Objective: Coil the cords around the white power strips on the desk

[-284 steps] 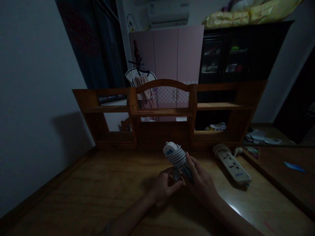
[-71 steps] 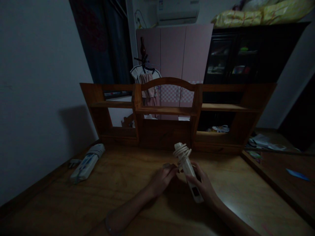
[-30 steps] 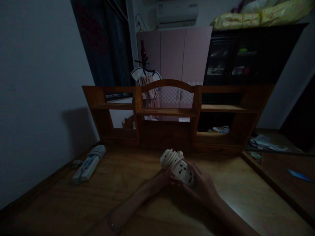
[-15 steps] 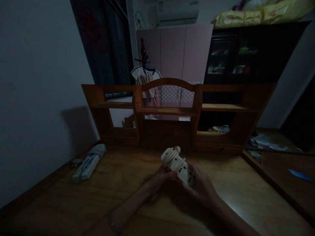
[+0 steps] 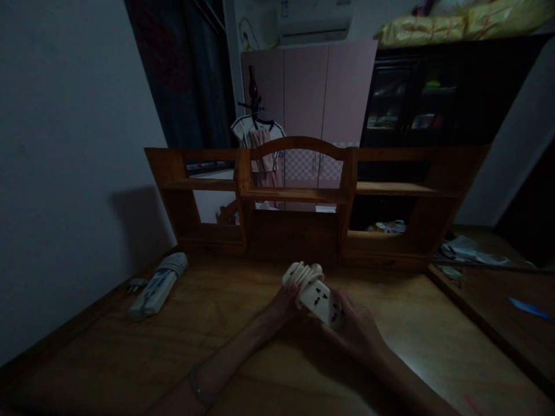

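Note:
A white power strip (image 5: 319, 301) is held above the wooden desk (image 5: 225, 346), tilted, its sockets facing up. Its white cord (image 5: 309, 276) is wound around the far left end in several loops. My right hand (image 5: 358, 323) grips the near right end, fingers along the far side and thumb on the near side. At the wound end, my left hand (image 5: 287, 303) is closed on the cord, its thumb lying against the loops. The underside of the strip and some fingertips are hidden.
Another power strip (image 5: 158, 289), with its cord wrapped, lies at the desk's left by the wall, a plug (image 5: 136, 284) beside it. A wooden shelf unit (image 5: 297, 196) stands along the back edge. A raised ledge (image 5: 485, 329) borders the right side.
My left hand has moved up onto the cord loops. The loop that lay farther along the strip is now gathered with the others at the far end. My right hand stays in place.

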A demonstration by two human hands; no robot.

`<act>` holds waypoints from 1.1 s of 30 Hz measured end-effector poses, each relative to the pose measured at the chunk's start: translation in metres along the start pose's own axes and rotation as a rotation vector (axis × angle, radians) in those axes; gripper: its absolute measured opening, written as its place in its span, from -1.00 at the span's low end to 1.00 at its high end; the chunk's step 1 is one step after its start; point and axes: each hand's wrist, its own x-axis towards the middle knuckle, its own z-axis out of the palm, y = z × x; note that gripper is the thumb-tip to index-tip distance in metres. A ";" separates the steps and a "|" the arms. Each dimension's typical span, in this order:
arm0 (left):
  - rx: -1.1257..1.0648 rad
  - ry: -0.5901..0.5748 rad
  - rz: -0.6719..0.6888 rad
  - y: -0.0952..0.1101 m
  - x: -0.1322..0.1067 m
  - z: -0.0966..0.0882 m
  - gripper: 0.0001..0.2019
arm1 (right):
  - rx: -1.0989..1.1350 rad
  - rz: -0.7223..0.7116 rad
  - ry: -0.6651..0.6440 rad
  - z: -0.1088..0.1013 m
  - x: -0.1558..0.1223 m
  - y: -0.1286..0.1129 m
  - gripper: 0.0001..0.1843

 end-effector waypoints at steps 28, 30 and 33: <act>0.083 0.109 -0.158 -0.008 -0.011 -0.004 -0.49 | -0.169 -0.028 0.001 0.003 -0.001 0.004 -0.27; 0.014 0.062 -0.161 -0.010 -0.011 -0.007 -0.45 | -0.171 -0.030 0.003 0.003 -0.001 0.004 -0.29; -0.032 0.003 -0.132 -0.011 -0.012 -0.008 -0.37 | -0.179 -0.040 0.018 0.003 -0.001 0.005 -0.31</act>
